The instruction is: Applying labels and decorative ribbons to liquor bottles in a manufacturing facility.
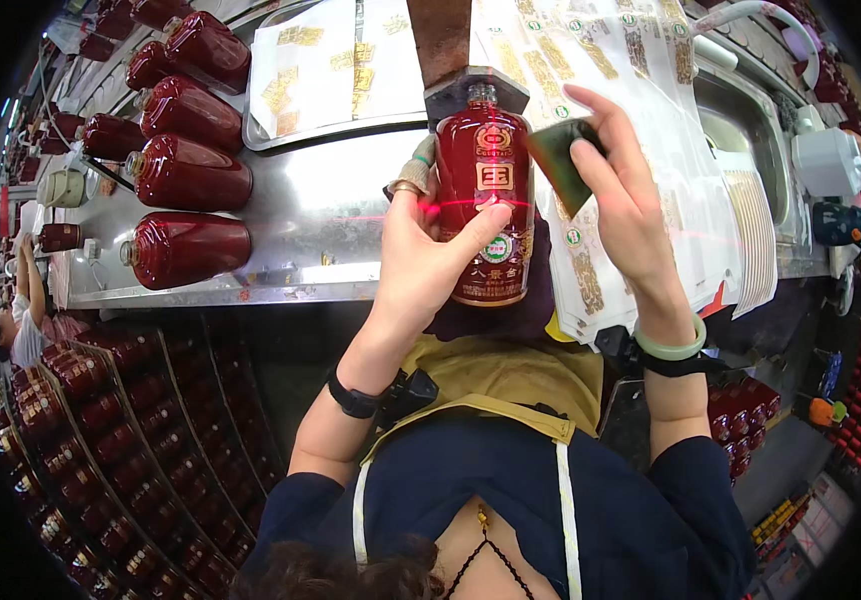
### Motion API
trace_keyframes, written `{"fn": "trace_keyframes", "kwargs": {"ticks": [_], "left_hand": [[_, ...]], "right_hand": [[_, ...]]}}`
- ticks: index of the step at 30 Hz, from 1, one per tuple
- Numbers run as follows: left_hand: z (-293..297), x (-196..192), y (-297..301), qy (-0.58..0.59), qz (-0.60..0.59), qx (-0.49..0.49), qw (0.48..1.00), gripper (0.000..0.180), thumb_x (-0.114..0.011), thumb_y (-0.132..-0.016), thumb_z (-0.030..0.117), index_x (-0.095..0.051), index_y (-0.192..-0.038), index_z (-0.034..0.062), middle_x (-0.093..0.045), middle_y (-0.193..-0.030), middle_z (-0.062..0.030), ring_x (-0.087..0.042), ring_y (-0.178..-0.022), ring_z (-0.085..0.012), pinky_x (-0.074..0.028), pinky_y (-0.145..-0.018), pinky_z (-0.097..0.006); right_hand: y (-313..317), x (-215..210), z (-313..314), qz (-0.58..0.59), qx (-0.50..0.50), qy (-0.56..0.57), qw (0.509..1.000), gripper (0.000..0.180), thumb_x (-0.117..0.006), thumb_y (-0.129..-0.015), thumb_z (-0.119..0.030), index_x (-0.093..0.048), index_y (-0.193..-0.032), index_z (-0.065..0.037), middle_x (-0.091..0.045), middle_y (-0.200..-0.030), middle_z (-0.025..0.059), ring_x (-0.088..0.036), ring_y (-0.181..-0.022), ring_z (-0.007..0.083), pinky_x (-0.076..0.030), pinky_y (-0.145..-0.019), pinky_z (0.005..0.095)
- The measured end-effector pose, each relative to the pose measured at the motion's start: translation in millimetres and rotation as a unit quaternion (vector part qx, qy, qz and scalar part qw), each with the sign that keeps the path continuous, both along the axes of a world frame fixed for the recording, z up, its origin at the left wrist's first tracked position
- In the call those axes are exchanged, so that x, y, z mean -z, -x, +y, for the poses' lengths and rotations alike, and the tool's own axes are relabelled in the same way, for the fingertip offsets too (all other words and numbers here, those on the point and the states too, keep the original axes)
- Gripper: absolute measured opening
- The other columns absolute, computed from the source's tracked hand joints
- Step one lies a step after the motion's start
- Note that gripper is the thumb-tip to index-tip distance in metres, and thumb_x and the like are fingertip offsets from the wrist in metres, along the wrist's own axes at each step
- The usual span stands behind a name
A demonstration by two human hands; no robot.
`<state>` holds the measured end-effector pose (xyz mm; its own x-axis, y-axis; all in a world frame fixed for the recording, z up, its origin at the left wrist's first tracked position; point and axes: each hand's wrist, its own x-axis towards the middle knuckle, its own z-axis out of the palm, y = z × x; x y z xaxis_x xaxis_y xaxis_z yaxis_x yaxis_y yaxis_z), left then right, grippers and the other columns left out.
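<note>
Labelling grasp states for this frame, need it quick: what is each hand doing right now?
Left hand: closed around the red bottle, thumb across its front.
Right hand: pinching a small dark flat card against the bottle's side.

A worker in a dark navy long-sleeved top, its cuffs pushed up the forearms, under a mustard-yellow apron [495,375] with pale straps running down the chest. The left hand [420,265] carries a ring on one finger, with a black band [352,400] and a small black device at the wrist. The right hand [625,195] is bare above a pale green jade-like bangle [672,348] and a black strap. A thin beaded cord hangs at the neck.
</note>
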<state>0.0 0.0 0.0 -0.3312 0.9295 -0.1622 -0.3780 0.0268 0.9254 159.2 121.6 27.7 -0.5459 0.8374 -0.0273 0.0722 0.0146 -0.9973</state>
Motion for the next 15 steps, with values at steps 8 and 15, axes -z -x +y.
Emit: {"fn": "trace_keyframes", "kwargs": {"ticks": [8,15], "left_hand": [[-13.2,7.5,18.0,-0.013,-0.043,-0.042,0.998,0.076,-0.056,-0.109,0.032,-0.019,-0.159,-0.0118,-0.045,-0.155,-0.0231,-0.045,-0.143,-0.0243,-0.035,-0.120,-0.040],[-6.6,2.4,18.9,0.002,-0.038,-0.023,0.999,0.077,-0.030,-0.111,0.055,-0.025,-0.160,-0.0038,-0.040,-0.160,-0.0247,-0.040,-0.149,-0.0323,-0.030,-0.123,-0.044]], "right_hand": [[9.6,-5.7,-5.2,-0.046,-0.097,-0.600,0.793,0.025,-0.074,-0.077,-0.007,-0.077,-0.101,-0.013,-0.076,-0.101,0.0022,-0.069,-0.093,0.0189,-0.054,-0.081,0.0334],[34.2,-18.9,14.8,-0.070,-0.133,-0.499,0.853,0.031,-0.071,-0.080,0.003,-0.072,-0.110,-0.002,-0.074,-0.104,0.0119,-0.066,-0.088,0.0314,-0.054,-0.078,0.0403]]}}
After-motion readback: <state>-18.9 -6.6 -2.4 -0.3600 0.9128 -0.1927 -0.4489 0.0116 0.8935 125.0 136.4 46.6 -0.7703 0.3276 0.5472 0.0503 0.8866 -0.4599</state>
